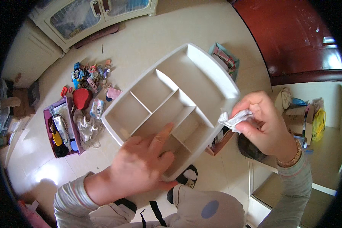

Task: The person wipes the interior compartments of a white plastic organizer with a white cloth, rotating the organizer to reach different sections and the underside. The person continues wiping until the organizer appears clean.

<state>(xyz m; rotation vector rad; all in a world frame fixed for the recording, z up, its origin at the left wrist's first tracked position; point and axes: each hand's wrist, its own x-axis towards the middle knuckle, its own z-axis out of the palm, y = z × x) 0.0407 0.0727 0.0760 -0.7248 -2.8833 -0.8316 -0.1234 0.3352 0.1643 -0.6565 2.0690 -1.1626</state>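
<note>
A white divided tray (pixel 211 67) with several compartments is held up at a slant in front of me, above the floor. My left hand (pixel 142 163) grips its near edge. The index finger reaches into a middle compartment, the other fingers are curled, and the thumb lies by the outer rim. Beside the tray's right rim, my right hand (pixel 264 123) pinches a crumpled white tissue (pixel 235 119) between thumb and fingers. Some shallow compartments show faint brownish marks. Part of the near compartments is hidden behind my left hand.
On the floor at left lie a purple bin (pixel 79 140) of small items, a red heart-shaped box (pixel 82 98), a clear plastic bag (pixel 88 129) and a pile of hair accessories (pixel 89 76). A teal box (pixel 237 64) stands beyond the tray. Open shelving (pixel 326 148) is at right.
</note>
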